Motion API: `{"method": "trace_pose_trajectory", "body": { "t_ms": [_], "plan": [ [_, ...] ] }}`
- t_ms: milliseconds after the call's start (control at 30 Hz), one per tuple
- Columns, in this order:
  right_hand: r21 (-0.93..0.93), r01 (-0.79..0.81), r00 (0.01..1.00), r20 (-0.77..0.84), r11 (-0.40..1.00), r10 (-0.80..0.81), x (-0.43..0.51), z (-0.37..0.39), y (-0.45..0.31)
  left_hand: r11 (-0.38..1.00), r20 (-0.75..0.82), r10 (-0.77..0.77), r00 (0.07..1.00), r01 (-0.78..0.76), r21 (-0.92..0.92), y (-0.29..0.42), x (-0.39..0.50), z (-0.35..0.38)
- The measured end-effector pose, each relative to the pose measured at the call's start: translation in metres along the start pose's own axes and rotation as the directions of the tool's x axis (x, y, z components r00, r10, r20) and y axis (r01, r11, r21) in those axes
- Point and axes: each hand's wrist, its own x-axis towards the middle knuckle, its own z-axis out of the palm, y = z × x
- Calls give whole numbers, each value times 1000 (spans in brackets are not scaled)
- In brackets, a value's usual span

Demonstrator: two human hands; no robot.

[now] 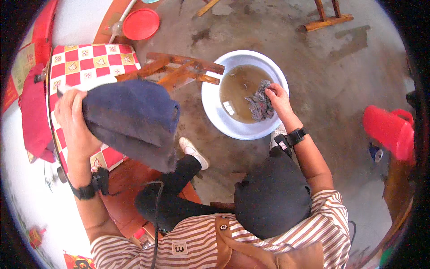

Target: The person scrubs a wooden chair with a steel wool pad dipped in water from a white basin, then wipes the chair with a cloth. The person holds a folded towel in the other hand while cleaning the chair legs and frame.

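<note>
My left hand (74, 117) grips a dark blue and brown fabric item (134, 117) by its left end, up over the checked cloth. The item's exact kind is unclear. On the right, my right hand (279, 99) pinches a wet grey rag (260, 109) whose upper part looks like silvery mesh. The rag hangs inside a pale round basin (211, 104), its lower folds at the murky brown water (235, 87). Bright window-like reflections show on the water. Both wrists wear black straps with small devices.
A red and white checked cloth (97, 57) covers a surface at left. A wooden folding stand (188, 69) reaches the basin's left rim. On the floor are a red round lid or basin (141, 24), a wooden leg frame (329, 23), a red plastic container (386, 131) and a can (377, 153).
</note>
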Motion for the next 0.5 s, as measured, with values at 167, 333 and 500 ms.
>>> {"method": "trace_pose_trajectory", "body": {
  "t_ms": [167,333,500],
  "plan": [
    [-68,80,997,-4,994,-81,-5,-6,-1,993,54,-98,994,102,-64,41,-3,-11],
    [-231,102,995,14,968,-101,-7,-5,-5,955,201,-225,954,257,-149,90,3,-19],
    [-409,123,988,-37,904,-151,-15,-2,-15,904,266,-312,912,371,-213,133,11,-13]
  ]
}}
